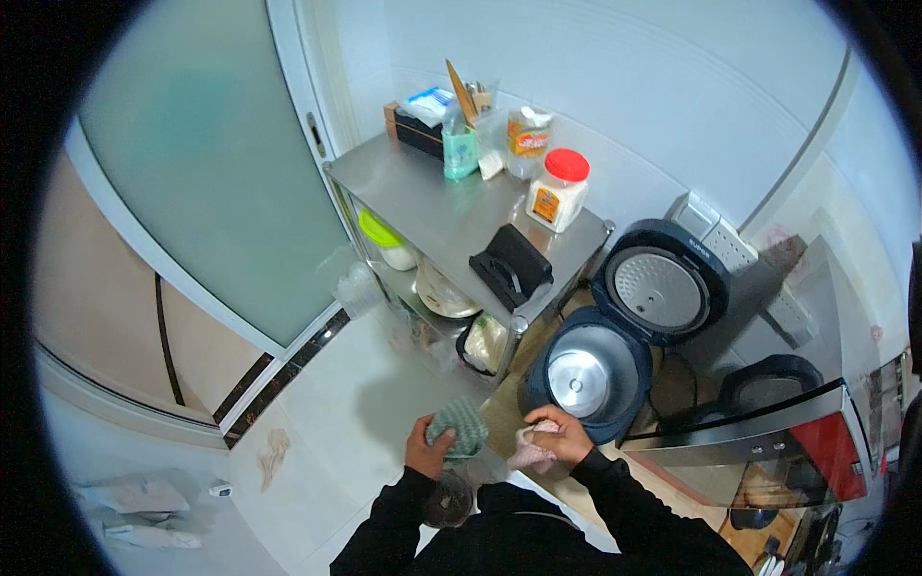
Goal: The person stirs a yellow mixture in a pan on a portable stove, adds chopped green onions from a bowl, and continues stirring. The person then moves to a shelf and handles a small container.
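My left hand (426,448) grips a folded green-and-white patterned cloth (458,428), thumb on top. In my right hand (563,439) is a crumpled pink cloth (534,451). Just beyond that hand stands a dark blue rice cooker (531,381) on a wooden surface. Its lid (657,284) is raised, and the inside of its metal cavity (612,360) shows no inner pot. Both cloths are held apart from the cooker.
A stainless steel shelf unit (403,183) carries a black folding case (511,265), a red-lidded jar (559,189) and bottles. A red-and-steel appliance (763,453) is right of the cooker. Power sockets (727,245) are on the wall. A frosted glass door (194,158) stands left.
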{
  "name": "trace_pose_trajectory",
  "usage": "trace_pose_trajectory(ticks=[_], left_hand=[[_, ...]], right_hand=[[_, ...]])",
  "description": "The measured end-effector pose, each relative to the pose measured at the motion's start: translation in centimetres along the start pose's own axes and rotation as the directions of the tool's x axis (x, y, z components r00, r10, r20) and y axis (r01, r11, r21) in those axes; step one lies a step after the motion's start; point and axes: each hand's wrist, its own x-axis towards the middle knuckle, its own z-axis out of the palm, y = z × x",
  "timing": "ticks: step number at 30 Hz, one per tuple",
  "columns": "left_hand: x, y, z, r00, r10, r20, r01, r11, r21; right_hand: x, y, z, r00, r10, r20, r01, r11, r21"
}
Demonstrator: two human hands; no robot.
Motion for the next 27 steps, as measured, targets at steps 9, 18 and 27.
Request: trace_pose_trajectory(ticks=[9,18,27], left_hand=[[-1.0,2.1,5.3,0.910,0.120,0.397,-0.160,0.985,0.067],[-4.0,-3.5,4.4,0.886,0.061,0.460,0.070,0.962,-0.264],[-11.4,-5.7,4.0,0.729,-0.125,0.674,0.207,0.977,-0.043]], right_hand=[[-2.1,1.5,3.7,0.982,0.140,0.127,-0.172,0.940,0.295],[-9.5,3.3,5.5,0.956,0.240,-0.166,-0.187,0.941,0.281],[-18.8,9.2,10.7,0.933,0.160,-0.324,-0.120,0.983,0.139]])
